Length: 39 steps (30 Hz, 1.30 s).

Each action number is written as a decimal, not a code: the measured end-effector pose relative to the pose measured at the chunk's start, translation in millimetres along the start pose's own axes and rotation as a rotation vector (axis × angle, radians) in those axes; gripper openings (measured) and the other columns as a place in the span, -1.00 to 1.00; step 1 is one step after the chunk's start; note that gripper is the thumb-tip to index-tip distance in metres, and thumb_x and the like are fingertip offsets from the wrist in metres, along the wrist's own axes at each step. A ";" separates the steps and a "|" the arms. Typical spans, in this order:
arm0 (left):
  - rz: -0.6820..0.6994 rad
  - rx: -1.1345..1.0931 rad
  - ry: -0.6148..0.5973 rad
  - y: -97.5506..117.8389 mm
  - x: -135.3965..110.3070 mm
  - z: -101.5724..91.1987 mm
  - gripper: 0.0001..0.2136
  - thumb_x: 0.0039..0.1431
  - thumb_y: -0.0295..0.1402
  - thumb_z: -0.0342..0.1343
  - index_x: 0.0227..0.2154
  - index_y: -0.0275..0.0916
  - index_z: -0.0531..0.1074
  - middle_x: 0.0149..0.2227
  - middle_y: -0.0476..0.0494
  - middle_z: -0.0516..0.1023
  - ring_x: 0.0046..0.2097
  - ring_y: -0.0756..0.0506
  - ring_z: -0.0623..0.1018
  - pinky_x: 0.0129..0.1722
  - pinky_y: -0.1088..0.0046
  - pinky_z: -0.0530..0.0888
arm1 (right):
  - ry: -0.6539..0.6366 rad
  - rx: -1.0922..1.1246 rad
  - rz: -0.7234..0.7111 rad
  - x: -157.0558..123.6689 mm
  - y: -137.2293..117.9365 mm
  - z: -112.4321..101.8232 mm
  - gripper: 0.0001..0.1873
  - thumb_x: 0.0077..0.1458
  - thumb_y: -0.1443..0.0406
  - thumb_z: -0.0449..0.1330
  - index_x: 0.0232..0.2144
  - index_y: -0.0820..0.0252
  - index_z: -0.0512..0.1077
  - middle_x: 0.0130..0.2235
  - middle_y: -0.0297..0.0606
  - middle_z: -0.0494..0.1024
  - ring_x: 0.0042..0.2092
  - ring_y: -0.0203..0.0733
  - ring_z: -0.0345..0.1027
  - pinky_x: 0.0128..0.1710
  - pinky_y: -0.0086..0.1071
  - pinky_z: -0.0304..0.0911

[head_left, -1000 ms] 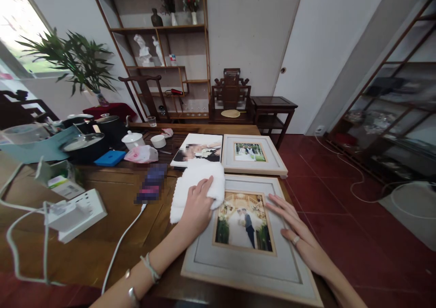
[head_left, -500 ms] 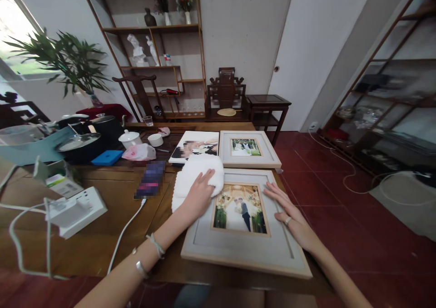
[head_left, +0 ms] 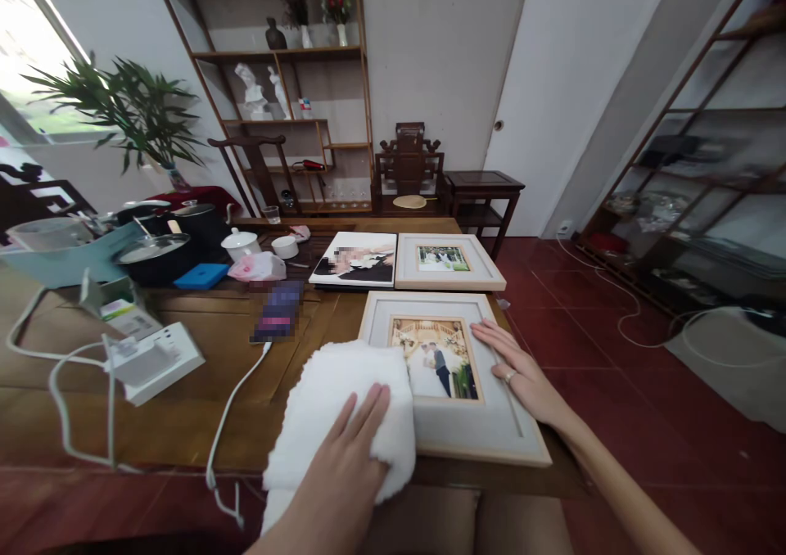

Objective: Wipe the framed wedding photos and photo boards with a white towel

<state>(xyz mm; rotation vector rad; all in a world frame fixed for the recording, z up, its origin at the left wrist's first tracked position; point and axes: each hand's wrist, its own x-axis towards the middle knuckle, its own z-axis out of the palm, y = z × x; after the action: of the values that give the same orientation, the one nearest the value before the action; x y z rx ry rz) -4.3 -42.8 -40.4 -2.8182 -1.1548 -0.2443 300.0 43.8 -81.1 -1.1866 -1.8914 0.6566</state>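
A large framed wedding photo [head_left: 451, 424] lies flat at the near right edge of the wooden table [head_left: 184, 424]. My left hand [head_left: 347, 465] presses flat on a folded white towel [head_left: 319, 399] that covers the frame's near left corner, fingers stretched out. My right hand [head_left: 516, 371], with a ring on one finger, lies flat and open on the frame's right border. Behind it lie a smaller framed photo [head_left: 448, 260] and an unframed print [head_left: 357, 259].
A white power strip [head_left: 153, 363] with cables, a phone [head_left: 276, 313] on a white cord, a blue box [head_left: 200, 275], black pots [head_left: 156, 254], white cups [head_left: 239, 245] and a pink bag [head_left: 258, 267] crowd the table's left. Shelves, chairs and a plant stand behind; red floor tiles lie to the right.
My left hand has dragged the towel from the frame's far left corner down to its near left corner. My right hand has stayed on the right border. The view pulled back.
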 end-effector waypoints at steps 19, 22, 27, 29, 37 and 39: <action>-0.124 0.118 -0.157 -36.8 78.4 -2.6 -0.78 -0.06 -0.58 0.03 -0.33 -0.42 0.51 0.15 -0.53 0.18 0.20 -0.39 0.15 0.12 -0.02 0.10 | 0.004 -0.021 -0.056 9.1 5.3 5.7 -0.33 -0.12 0.49 0.00 0.10 0.04 0.26 0.21 -0.27 0.22 0.28 -0.05 -0.12 0.24 0.03 -0.20; -0.138 0.073 -0.183 0.1 37.0 -5.4 -0.81 -0.07 -0.49 0.11 -0.35 -0.35 0.53 0.17 -0.50 0.16 0.19 -0.46 0.14 0.09 -0.13 0.10 | 0.008 -0.025 -0.065 8.3 6.1 6.4 -0.34 -0.10 0.48 0.00 0.10 0.03 0.26 0.21 -0.28 0.22 0.28 -0.05 -0.11 0.24 0.02 -0.19; -0.110 0.081 -0.177 27.0 13.5 -8.3 -0.82 -0.05 -0.34 0.14 -0.35 -0.27 0.53 0.18 -0.41 0.17 0.20 -0.45 0.11 0.09 -0.10 0.14 | -0.016 -0.047 -0.091 7.7 5.8 4.9 -0.35 -0.06 0.47 -0.01 0.12 0.03 0.23 0.23 -0.29 0.18 0.28 -0.06 -0.13 0.24 0.01 -0.20; -0.119 0.095 -0.178 19.8 27.7 -8.6 -0.82 -0.03 -0.37 0.13 -0.34 -0.29 0.53 0.18 -0.41 0.18 0.21 -0.41 0.10 0.11 -0.05 0.14 | -0.038 -0.056 -0.101 7.7 5.3 3.7 -0.36 -0.03 0.46 -0.01 0.13 0.03 0.21 0.24 -0.30 0.16 0.29 -0.07 -0.15 0.25 0.00 -0.21; -0.222 0.163 0.039 -63.3 128.1 16.8 -0.70 0.12 -0.43 0.00 -0.09 -0.36 0.41 0.22 -0.38 0.09 0.24 -0.26 0.08 0.16 0.16 0.08 | -0.058 -0.058 -0.112 8.0 3.9 3.8 -0.34 -0.06 0.45 -0.02 0.14 0.02 0.20 0.24 -0.31 0.15 0.29 -0.05 -0.17 0.24 0.05 -0.23; -0.222 0.167 0.044 -73.2 141.7 19.9 -0.68 0.10 -0.44 0.01 -0.06 -0.36 0.39 0.23 -0.38 0.06 0.25 -0.28 0.05 0.17 0.13 0.06 | -0.047 -0.053 -0.101 8.0 4.2 4.9 -0.33 -0.07 0.46 -0.02 0.13 0.02 0.20 0.24 -0.32 0.15 0.29 -0.05 -0.16 0.24 0.05 -0.23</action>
<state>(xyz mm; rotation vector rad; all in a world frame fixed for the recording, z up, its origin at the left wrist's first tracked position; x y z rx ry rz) 46.1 109.7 -33.1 -2.5296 -1.4084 -0.2123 296.0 52.8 -84.2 -1.1086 -2.0057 0.5874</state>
